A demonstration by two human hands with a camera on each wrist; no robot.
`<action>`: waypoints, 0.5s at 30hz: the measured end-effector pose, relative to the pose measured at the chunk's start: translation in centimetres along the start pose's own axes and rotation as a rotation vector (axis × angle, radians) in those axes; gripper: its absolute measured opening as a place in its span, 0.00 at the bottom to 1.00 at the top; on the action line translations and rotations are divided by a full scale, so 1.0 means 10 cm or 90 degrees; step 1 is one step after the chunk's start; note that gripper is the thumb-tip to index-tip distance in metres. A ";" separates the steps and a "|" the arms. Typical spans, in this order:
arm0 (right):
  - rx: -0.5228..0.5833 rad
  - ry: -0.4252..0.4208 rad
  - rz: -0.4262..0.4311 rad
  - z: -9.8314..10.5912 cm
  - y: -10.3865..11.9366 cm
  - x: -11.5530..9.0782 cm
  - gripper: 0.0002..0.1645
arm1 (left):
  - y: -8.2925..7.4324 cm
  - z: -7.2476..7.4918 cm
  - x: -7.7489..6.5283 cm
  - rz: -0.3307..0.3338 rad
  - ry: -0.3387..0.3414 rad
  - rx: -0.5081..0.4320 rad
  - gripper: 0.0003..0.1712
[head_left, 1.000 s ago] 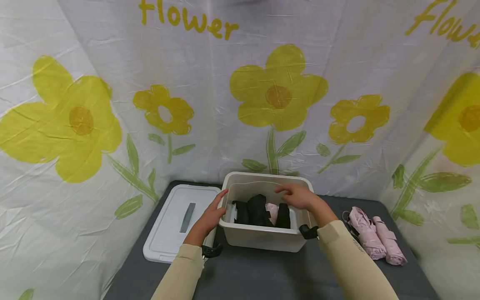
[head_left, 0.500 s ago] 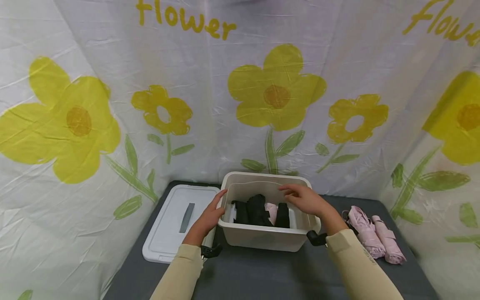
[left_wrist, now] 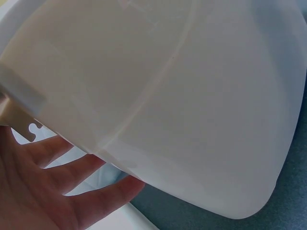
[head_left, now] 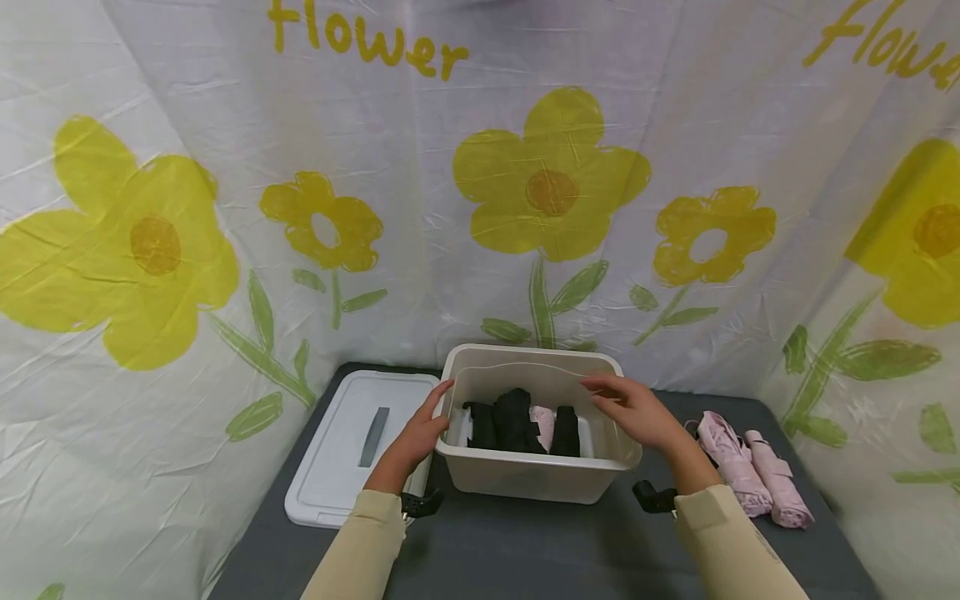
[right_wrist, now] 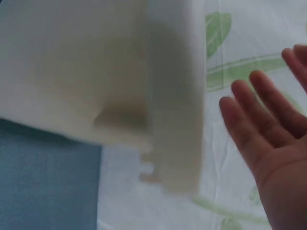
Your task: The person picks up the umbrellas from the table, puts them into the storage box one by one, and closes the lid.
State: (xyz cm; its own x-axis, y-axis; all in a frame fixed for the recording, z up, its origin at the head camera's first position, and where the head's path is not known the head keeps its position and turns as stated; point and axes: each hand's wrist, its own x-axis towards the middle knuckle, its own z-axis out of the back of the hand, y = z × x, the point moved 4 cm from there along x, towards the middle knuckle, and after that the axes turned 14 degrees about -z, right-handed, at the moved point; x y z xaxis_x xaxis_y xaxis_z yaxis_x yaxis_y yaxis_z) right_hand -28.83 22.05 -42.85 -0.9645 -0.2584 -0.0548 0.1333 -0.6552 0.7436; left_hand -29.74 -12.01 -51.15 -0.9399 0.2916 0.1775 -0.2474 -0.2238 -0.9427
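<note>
Head view: bin (head_left: 525, 482) on dk grey table (head_left: 510, 554), same spot as 1 s ago; flower-print backdrop (head_left: 423, 308) behind.
L hand (head_left: 414, 440): at bin's L rim, approx. unmoved since 1 s ago. Fingers fairly straight, spread; tips touch bin side per L wrist view. Can't tell if thumb presses rim.
R hand (head_left: 633, 410): above bin's R side, holds nothing. Main diff.: 1 s ago it was further in, over the contents; now shifted R & a bit nearer the person. Fingers relaxed, slightly spread, clear of bin wall in R wrist view.
Bin contents: 3 blk rolls, i.e. L one (head_left: 483, 429), middle one (head_left: 516, 423) & R one (head_left: 567, 433), plus pink bundle (head_left: 543, 427) btwn middle & R ones. No visible chg. vs. 1 s ago.
Lid (head_left: 337, 458): white w/ grey handle (head_left: 373, 436), flat on table just L of bin; same place as before.
Pink rolls, R of bin: two, i.e. inner roll (head_left: 737, 471) & outer roll (head_left: 780, 485), side by side on table, unmoved.
Sleeves: beige, both arms; blk wrist device (head_left: 654, 498) on R, moved along w/ hand.
</note>
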 end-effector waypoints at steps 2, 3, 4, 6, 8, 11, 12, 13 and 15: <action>0.015 -0.011 -0.002 0.02 -0.05 -0.03 0.22 | -0.09 0.01 -0.03 0.000 0.007 -0.004 0.42; 0.023 -0.016 -0.001 0.04 -0.07 -0.05 0.23 | -0.14 0.01 -0.04 -0.001 0.010 -0.004 0.42; 0.030 -0.021 -0.007 0.06 -0.09 -0.06 0.23 | -0.17 0.02 -0.05 -0.001 0.012 -0.004 0.42; 0.041 -0.032 -0.021 0.09 -0.13 -0.09 0.25 | -0.20 0.02 -0.06 -0.002 0.015 -0.002 0.41; 0.047 -0.042 -0.035 0.12 -0.17 -0.12 0.27 | -0.22 0.02 -0.06 -0.002 0.014 -0.004 0.41; 0.052 -0.055 -0.044 0.16 -0.21 -0.15 0.28 | -0.20 0.02 -0.05 -0.003 0.013 -0.006 0.41; 0.051 -0.059 -0.042 0.16 -0.23 -0.16 0.27 | -0.19 0.02 -0.05 -0.001 0.013 -0.006 0.41; 0.051 -0.066 -0.040 0.17 -0.25 -0.17 0.26 | -0.18 0.02 -0.05 0.000 0.013 -0.007 0.41; 0.051 -0.077 -0.034 0.17 -0.27 -0.19 0.26 | -0.17 0.02 -0.05 0.002 0.012 -0.008 0.41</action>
State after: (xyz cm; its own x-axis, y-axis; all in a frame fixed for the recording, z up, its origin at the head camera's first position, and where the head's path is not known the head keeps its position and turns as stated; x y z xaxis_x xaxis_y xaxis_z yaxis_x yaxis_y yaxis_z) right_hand -27.76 25.58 -43.63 -0.9907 -0.1347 -0.0182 0.0679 -0.6062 0.7924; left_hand -28.92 -11.97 -49.57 -0.9361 0.3088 0.1686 -0.2409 -0.2134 -0.9468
